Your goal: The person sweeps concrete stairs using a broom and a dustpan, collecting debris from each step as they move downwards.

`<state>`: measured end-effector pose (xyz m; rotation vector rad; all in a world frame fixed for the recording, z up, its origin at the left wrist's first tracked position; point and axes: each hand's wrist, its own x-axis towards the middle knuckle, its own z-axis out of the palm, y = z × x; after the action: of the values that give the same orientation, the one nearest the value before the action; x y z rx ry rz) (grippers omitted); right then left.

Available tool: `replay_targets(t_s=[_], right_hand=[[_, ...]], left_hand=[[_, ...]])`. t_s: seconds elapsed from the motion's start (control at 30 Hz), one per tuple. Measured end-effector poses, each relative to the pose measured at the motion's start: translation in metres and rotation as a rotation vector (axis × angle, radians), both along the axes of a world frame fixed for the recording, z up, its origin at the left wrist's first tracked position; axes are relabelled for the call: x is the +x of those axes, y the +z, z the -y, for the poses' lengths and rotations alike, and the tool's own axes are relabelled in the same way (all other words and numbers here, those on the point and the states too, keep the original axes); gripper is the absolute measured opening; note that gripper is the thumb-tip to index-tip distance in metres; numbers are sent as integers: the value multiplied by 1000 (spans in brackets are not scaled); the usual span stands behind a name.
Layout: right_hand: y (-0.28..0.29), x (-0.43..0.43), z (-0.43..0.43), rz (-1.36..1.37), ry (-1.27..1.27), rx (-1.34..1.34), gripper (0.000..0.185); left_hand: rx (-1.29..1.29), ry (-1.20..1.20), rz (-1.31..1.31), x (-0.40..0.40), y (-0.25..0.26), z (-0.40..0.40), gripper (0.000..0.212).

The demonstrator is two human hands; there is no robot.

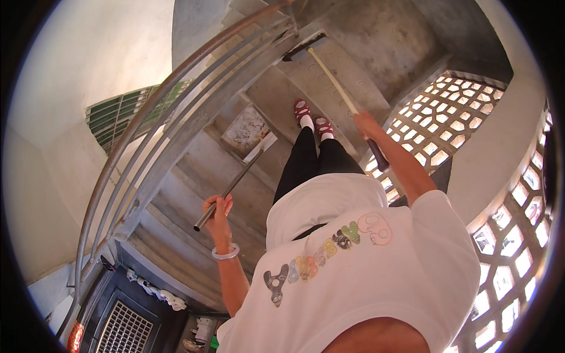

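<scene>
My left hand is closed around the metal tube handle of what looks like a dustpan. Its boxy pan, whitish with dark and rusty stains, is at the tube's far end, over the stairs left of my feet. My right hand grips a broom by its pale yellow stick, just ahead of the dark grip at the near end. The broom's dark, narrow head lies at a concrete step beyond my red sandals.
Concrete stairs curve down at left beside a metal handrail. At right is a wall of openwork blocks. Shoes lie by a dark door with a grille at lower left.
</scene>
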<state>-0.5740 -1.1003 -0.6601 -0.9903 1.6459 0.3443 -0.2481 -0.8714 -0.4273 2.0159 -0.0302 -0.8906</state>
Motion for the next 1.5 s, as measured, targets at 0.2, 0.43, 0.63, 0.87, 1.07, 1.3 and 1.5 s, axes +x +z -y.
replay_targets(t_s=[0.2, 0.43, 0.63, 0.87, 1.07, 1.3, 1.5], right_hand=[[-30, 32, -15, -17, 26, -97, 31], [33, -26, -39, -146, 175, 31, 33], [0, 36, -27, -120, 64, 116, 35], [8, 27, -43, -256, 773, -234, 27], [71, 13, -43, -263, 902, -175, 21], [5, 79, -22, -93, 589, -313, 33], [-14, 22, -29, -165, 1144, -465, 19]], left_hand=[[-12, -15, -22, 20, -4, 6, 11], [2, -8, -76, 55, -24, -1, 11], [41, -37, -91, 66, -42, -2, 10], [52, -22, -98, 77, -61, 1, 11], [35, 17, -135, 91, -81, -12, 12], [28, 32, -147, 96, -86, 2, 13], [31, 55, -130, 94, -93, -5, 12]])
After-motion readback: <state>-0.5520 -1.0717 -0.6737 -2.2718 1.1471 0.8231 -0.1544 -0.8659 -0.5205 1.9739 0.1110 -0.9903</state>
